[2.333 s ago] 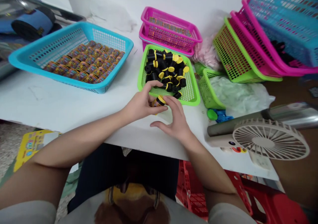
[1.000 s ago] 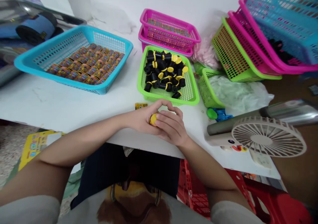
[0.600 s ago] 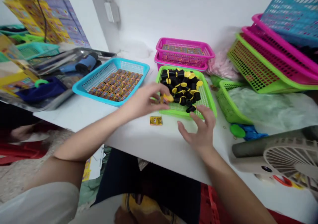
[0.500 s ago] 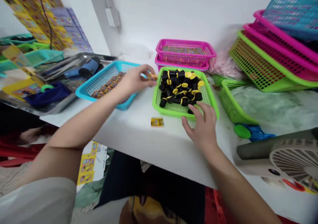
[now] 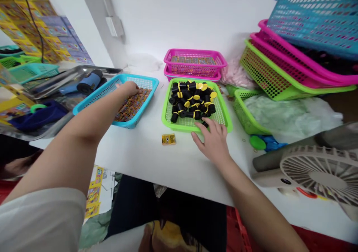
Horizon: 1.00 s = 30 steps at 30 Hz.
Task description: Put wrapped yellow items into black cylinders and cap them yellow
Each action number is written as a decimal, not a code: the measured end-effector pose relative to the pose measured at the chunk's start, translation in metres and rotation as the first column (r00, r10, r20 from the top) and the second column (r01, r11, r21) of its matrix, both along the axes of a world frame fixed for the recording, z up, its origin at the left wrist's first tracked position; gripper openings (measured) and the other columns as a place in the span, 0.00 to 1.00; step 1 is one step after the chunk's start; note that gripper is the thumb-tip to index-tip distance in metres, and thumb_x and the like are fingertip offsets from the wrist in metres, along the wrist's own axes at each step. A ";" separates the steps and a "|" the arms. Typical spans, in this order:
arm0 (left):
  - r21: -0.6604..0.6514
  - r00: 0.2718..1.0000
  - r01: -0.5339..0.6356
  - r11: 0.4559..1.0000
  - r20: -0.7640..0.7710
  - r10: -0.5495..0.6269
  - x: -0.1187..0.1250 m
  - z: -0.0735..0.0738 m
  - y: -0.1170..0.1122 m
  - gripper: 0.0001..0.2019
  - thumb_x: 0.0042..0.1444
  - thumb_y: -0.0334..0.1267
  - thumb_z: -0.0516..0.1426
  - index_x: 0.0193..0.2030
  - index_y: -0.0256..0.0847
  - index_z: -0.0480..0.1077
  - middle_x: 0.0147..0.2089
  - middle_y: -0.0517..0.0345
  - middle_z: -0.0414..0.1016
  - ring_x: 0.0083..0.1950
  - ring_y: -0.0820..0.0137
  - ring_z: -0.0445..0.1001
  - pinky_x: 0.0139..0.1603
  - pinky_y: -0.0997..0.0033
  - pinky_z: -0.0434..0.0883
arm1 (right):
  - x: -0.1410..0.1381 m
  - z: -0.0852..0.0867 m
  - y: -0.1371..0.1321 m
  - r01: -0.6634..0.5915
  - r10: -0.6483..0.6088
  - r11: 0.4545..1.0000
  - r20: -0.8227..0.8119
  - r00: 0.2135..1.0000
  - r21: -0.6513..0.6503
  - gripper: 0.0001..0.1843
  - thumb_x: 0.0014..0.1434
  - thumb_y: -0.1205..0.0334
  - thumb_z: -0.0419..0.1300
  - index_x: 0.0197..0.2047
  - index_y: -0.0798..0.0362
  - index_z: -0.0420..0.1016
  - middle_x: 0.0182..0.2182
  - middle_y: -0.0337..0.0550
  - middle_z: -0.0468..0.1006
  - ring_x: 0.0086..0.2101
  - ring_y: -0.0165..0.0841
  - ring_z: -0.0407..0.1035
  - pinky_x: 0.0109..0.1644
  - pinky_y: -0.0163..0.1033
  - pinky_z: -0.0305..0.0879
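Observation:
My left hand [image 5: 130, 89] reaches into the blue basket [image 5: 145, 109] and rests over the rows of label-wrapped little cylinders [image 5: 131, 104]. Its fingers point away and are hidden, so what it holds does not show. My right hand [image 5: 213, 140] lies on the white table with fingers spread. Its fingertips are at the front rim of the green basket [image 5: 167, 112], beside a black piece [image 5: 205, 124]. That basket holds a heap of black cylinders with yellow caps [image 5: 192, 99]. A small yellow label [image 5: 168, 139] lies on the table between my hands.
Two stacked pink baskets [image 5: 195, 63] stand behind the green one. A small green basket [image 5: 242, 112] with plastic bags sits to the right, with tilted baskets [image 5: 279, 69] beyond. A hand fan [image 5: 316, 170] lies at the front right. A blue heat gun [image 5: 88, 82] rests on a metal tray at the left.
My left hand carried the labelled piece from in front of me to the left into the blue basket. My right hand let go and moved to the green basket's front rim. The camera view lifted.

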<state>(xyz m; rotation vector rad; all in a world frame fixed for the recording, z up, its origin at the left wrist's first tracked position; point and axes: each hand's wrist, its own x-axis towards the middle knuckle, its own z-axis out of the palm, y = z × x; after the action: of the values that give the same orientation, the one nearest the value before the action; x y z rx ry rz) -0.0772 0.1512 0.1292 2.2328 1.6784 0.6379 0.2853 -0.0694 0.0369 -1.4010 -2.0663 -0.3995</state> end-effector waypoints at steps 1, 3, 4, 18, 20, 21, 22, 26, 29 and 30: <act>0.017 0.996 -0.069 0.997 -0.050 0.070 0.003 0.006 -0.007 0.19 0.53 0.54 0.65 0.28 0.40 0.70 0.21 0.59 0.62 0.57 0.51 0.69 0.62 0.39 0.59 | 0.000 0.000 -0.001 -0.007 0.007 1.000 -0.023 1.000 -0.011 0.19 0.71 0.48 0.56 0.57 0.48 0.78 0.59 0.55 0.78 0.59 0.50 0.69 0.63 0.59 0.61; 0.087 0.968 -0.195 0.977 -0.145 0.206 0.010 0.019 -0.027 0.19 0.62 0.56 0.59 0.42 0.40 0.74 0.32 0.56 0.74 0.62 0.52 0.66 0.64 0.42 0.57 | -0.001 0.002 -0.001 -0.021 0.020 1.000 -0.103 0.994 -0.010 0.20 0.71 0.49 0.56 0.58 0.47 0.77 0.57 0.54 0.79 0.57 0.49 0.71 0.62 0.58 0.63; 0.125 0.965 -0.186 0.975 -0.166 0.205 0.013 0.023 -0.040 0.20 0.66 0.56 0.55 0.49 0.40 0.73 0.38 0.56 0.77 0.63 0.54 0.64 0.65 0.45 0.56 | -0.002 0.004 0.001 -0.031 0.030 1.000 -0.160 0.987 -0.004 0.20 0.71 0.49 0.55 0.59 0.48 0.77 0.57 0.54 0.79 0.57 0.48 0.71 0.62 0.57 0.64; -0.042 0.720 0.564 0.824 -0.464 -0.516 0.109 -0.079 -0.207 0.11 0.72 0.37 0.55 0.48 0.33 0.76 0.45 0.45 0.82 0.48 0.64 0.81 0.54 0.66 0.76 | -0.108 0.064 0.124 -0.015 0.062 0.680 0.037 0.997 -0.733 0.22 0.40 0.74 0.73 0.42 0.54 0.85 0.48 0.57 0.85 0.60 0.59 0.71 0.65 0.58 0.67; -0.047 0.720 0.546 0.837 -0.484 -0.497 0.111 -0.084 -0.208 0.12 0.73 0.32 0.51 0.47 0.31 0.76 0.43 0.44 0.81 0.45 0.64 0.81 0.51 0.66 0.77 | -0.108 0.060 0.123 -0.022 0.032 0.710 0.001 0.999 -0.704 0.27 0.39 0.75 0.72 0.46 0.53 0.84 0.49 0.56 0.84 0.60 0.58 0.71 0.65 0.56 0.68; -0.047 0.722 0.535 0.843 -0.492 -0.486 0.111 -0.086 -0.210 0.13 0.72 0.29 0.50 0.48 0.31 0.76 0.43 0.43 0.81 0.45 0.64 0.81 0.50 0.66 0.77 | -0.103 0.059 0.121 -0.040 0.025 0.733 -0.032 0.999 -0.679 0.31 0.40 0.75 0.71 0.51 0.53 0.83 0.50 0.55 0.84 0.60 0.55 0.72 0.64 0.54 0.69; -0.049 0.726 0.524 0.850 -0.497 -0.476 0.110 -0.087 -0.212 0.13 0.71 0.26 0.49 0.49 0.30 0.76 0.43 0.43 0.81 0.45 0.63 0.81 0.49 0.66 0.77 | -0.096 0.060 0.119 -0.062 0.020 0.761 -0.072 0.997 -0.646 0.34 0.41 0.74 0.70 0.55 0.53 0.80 0.52 0.54 0.83 0.59 0.52 0.73 0.63 0.52 0.70; -0.054 0.760 0.483 0.874 -0.471 -0.448 0.109 -0.087 -0.222 0.14 0.66 0.21 0.50 0.48 0.31 0.77 0.41 0.43 0.82 0.43 0.61 0.83 0.45 0.66 0.77 | -0.050 0.061 0.105 -0.103 -0.010 0.880 -0.235 0.972 -0.464 0.34 0.51 0.70 0.64 0.63 0.57 0.71 0.60 0.57 0.76 0.59 0.45 0.73 0.64 0.50 0.71; -0.044 0.806 0.451 0.891 -0.410 -0.428 0.107 -0.086 -0.225 0.12 0.67 0.25 0.52 0.42 0.34 0.78 0.38 0.47 0.83 0.39 0.62 0.82 0.41 0.69 0.75 | -0.014 0.046 0.085 -0.151 -0.004 0.961 -0.556 0.831 -0.233 0.30 0.54 0.68 0.62 0.61 0.53 0.64 0.61 0.56 0.72 0.50 0.37 0.78 0.52 0.45 0.79; -0.034 0.825 0.437 0.899 -0.384 -0.415 0.106 -0.086 -0.225 0.12 0.67 0.27 0.52 0.42 0.34 0.79 0.37 0.48 0.83 0.37 0.63 0.82 0.40 0.70 0.74 | -0.005 0.038 0.077 -0.158 0.042 0.982 -0.698 0.715 -0.103 0.30 0.54 0.66 0.63 0.60 0.51 0.62 0.59 0.54 0.71 0.44 0.34 0.79 0.47 0.43 0.80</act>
<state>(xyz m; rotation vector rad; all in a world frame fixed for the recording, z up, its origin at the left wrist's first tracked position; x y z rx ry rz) 0.0286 -0.0733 0.0435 2.7862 1.2285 0.1392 0.2807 0.0073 0.0752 -1.2498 -1.5388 0.3213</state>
